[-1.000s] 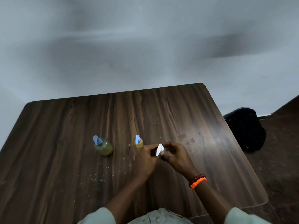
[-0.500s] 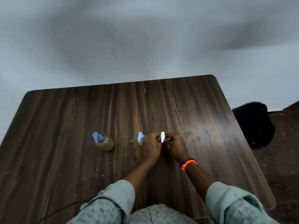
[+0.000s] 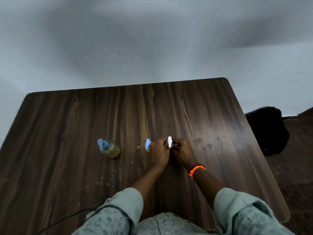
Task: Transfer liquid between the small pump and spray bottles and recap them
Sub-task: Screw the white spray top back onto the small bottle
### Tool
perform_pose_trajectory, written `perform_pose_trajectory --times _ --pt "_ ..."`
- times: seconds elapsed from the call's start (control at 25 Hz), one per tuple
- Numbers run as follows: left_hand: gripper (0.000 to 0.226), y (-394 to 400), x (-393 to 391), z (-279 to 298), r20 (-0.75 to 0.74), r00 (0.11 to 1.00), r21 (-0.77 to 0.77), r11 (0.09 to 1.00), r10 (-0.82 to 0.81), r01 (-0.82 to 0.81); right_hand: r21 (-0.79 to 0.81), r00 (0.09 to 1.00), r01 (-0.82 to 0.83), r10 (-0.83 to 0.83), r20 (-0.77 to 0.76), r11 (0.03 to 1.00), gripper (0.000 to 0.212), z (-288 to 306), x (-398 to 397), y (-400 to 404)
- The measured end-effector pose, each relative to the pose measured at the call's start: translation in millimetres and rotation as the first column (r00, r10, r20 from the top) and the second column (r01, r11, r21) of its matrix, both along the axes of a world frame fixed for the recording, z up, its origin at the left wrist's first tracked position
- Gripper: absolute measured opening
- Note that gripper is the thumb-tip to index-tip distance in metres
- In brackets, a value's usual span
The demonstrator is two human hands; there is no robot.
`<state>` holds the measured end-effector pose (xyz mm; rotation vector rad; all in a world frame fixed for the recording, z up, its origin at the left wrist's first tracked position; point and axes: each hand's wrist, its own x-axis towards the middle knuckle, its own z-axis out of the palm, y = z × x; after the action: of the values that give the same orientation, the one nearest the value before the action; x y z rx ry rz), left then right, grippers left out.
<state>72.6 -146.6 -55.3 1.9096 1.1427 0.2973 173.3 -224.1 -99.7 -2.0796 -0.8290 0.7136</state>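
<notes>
You're at a dark wood-grain tabletop (image 3: 194,107) pushed up against a plain grey wall (image 3: 152,39), with a black bag (image 3: 269,129) on the floor off its right edge. Mid-table, your left hand (image 3: 158,154) and right hand (image 3: 183,152) both clench round the white-topped bottle (image 3: 169,141). A blue-pump bottle (image 3: 109,148) stands toward the left edge, another blue pump (image 3: 148,144) just beside your left hand, crumbs (image 3: 101,181) scattered nearer you.

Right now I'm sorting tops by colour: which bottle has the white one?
The bottle with the white pump top, gripped between both hands; the two bottles to its left have blue tops.
</notes>
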Motion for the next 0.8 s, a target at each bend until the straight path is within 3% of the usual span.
perform_pose_trajectory --times 0.24,0.32,0.4,0.52,0.64,0.72,0.8 --pt "0.027 -8 -20 6 0.062 0.998 -0.006 0.999 -0.033 0.033 -0.02 1.0 0.002 -0.002 -0.023 1.0 0.036 -2 0 -2" --pt "0.031 -12 -41 3 0.035 0.999 -0.087 0.996 0.011 -0.008 -0.097 0.998 0.054 -0.057 -0.03 0.994 0.045 -2 -1 -2" --pt "0.014 -15 -75 -2 -0.03 0.997 -0.169 0.983 0.065 -0.07 -0.221 0.987 0.148 -0.157 -0.022 0.964 0.052 -3 -6 -9" --pt "0.01 -6 -140 -10 -0.08 0.972 -0.218 0.947 0.222 -0.234 -0.358 0.98 0.189 -0.196 0.018 0.914 0.031 -9 -40 -32" --pt "0.045 24 -182 -12 -0.075 0.828 -0.208 0.804 0.555 -0.558 -0.44 0.996 -0.018 -0.021 -0.083 0.898 0.028 -17 -100 -34" --pt "0.075 51 -193 -14 -0.095 0.797 -0.17 0.779 0.596 -0.603 -0.411 0.985 -0.16 0.117 -0.128 0.897 0.03 -15 -130 -8" --pt "0.096 79 -201 -21 -0.052 0.847 -0.194 0.827 0.528 -0.528 -0.332 0.969 -0.246 0.225 -0.099 0.911 0.031 -8 -155 31"
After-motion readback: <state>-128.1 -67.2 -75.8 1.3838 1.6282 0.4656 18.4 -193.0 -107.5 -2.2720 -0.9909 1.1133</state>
